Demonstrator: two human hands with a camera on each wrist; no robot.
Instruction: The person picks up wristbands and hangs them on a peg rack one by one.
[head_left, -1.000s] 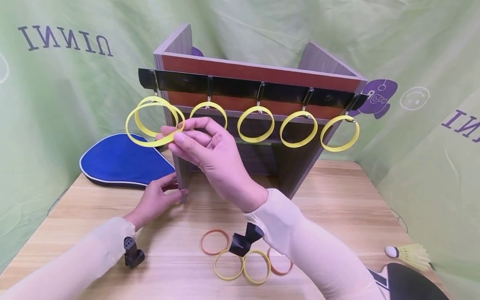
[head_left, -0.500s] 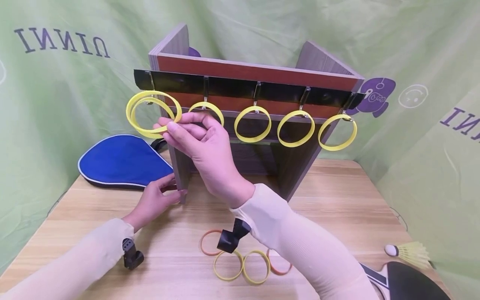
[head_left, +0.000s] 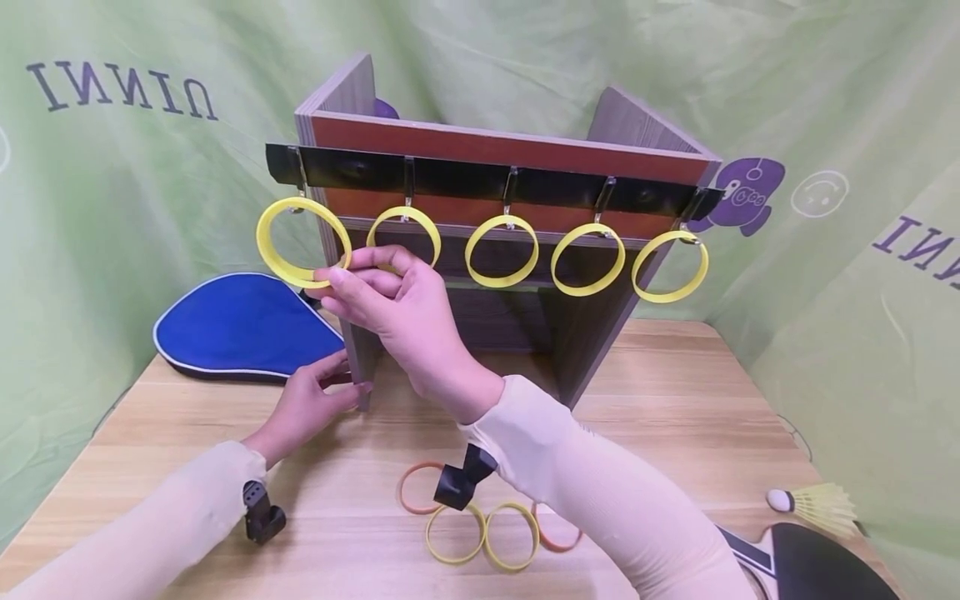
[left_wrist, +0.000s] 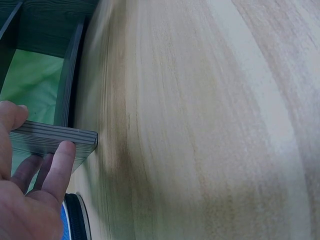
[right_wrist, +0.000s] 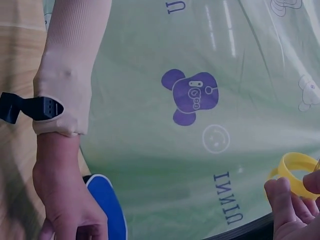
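Observation:
My right hand (head_left: pixel 411 315) pinches a yellow ring (head_left: pixel 283 268) by its lower right rim, level with the leftmost hook (head_left: pixel 302 171) on a black strip (head_left: pixel 461 179). In the head view this ring overlaps another yellow ring at that hook, so the two look like one thick band. In the right wrist view, yellow bands (right_wrist: pixel 286 162) show at the fingertips. My left hand (head_left: pixel 306 410) grips the bottom of the left side panel (left_wrist: pixel 55 132) of a grey wooden shelf, thumb and fingers on either side of the panel's edge.
Yellow rings (head_left: pixel 537 254) hang from the other hooks. Yellow and orange rings (head_left: pixel 512 570) lie on the wooden table (head_left: pixel 337 542) in front. A blue paddle case (head_left: pixel 240 325) sits left of the shelf. At right are a shuttlecock (head_left: pixel 817 505) and a black paddle (head_left: pixel 825 562).
The right hand moved left, rose and then dipped slightly, bringing its ring in line with the ring on the leftmost hook. The left hand kept its grip on the panel.

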